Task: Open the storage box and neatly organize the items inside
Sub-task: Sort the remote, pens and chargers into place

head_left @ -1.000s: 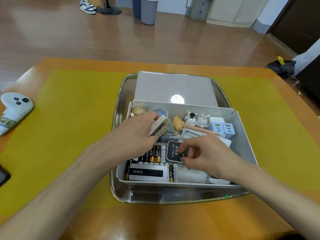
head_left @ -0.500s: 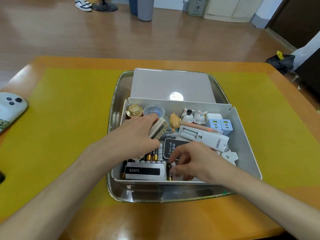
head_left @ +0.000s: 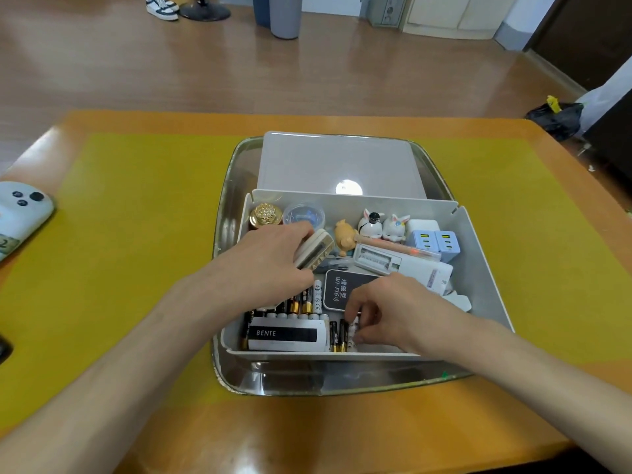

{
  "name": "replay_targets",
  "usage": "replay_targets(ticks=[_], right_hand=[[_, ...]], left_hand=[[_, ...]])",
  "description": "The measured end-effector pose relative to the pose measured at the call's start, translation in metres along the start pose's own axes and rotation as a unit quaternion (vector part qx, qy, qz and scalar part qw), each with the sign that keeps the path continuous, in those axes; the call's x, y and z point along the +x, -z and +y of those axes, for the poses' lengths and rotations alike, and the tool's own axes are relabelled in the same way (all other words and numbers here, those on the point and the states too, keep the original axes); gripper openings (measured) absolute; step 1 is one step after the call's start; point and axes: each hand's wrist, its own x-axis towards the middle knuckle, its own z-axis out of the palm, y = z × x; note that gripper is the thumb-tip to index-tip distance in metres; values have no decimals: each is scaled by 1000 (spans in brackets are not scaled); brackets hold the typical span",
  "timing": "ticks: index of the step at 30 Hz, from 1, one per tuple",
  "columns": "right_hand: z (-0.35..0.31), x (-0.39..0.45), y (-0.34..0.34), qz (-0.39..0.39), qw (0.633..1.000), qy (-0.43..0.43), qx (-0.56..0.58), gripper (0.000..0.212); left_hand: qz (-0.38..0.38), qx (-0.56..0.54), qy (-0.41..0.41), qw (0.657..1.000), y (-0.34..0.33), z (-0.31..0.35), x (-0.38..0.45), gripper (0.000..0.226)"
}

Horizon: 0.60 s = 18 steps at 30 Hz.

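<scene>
1. Head view: we see the box standing open inside a steel tray on a yellow mat, its lid folded back flat on the far side.
2. Our left hand reaches into the box's left half and grips a beige device, fingers curled over its top edge and thumb below, so the device sits tilted above the batteries.
3. Our right hand is down in the near middle of the box, fingertips curled and pinching a small battery beside two more that lie against the front wall; we cannot tell exactly how the thumb sits.
4. We see a white pack marked BENTE lying in the near left corner, touching a row of batteries behind it.
5. A black Wi-Fi card lies flat in the middle, partly under our right hand.
6. Just behind it, a long white gadget lies slanted.
7. Along the far wall we see a gold cap, a clear tub, a yellow figurine, two rabbit figurines and two blue chargers.
8. Far left on the mat, well apart from the tray, a white controller lies at the frame's edge.
</scene>
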Motion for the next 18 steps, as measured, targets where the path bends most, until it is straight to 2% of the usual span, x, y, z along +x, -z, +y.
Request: replay_targets(ticks=[13,16,18], right_hand=[[4,-2,-2,-2,998,5,66,24],[7,-7,2,8,996,17,83,18],[12,-11,10,45,990,15,130,8]], left_hand=[[-4,5,-7,1000,1,0,1,25],[-5,-4,-12,1000,1,0,2,24],[-7,-15,-14,1000,1,0,2,25]])
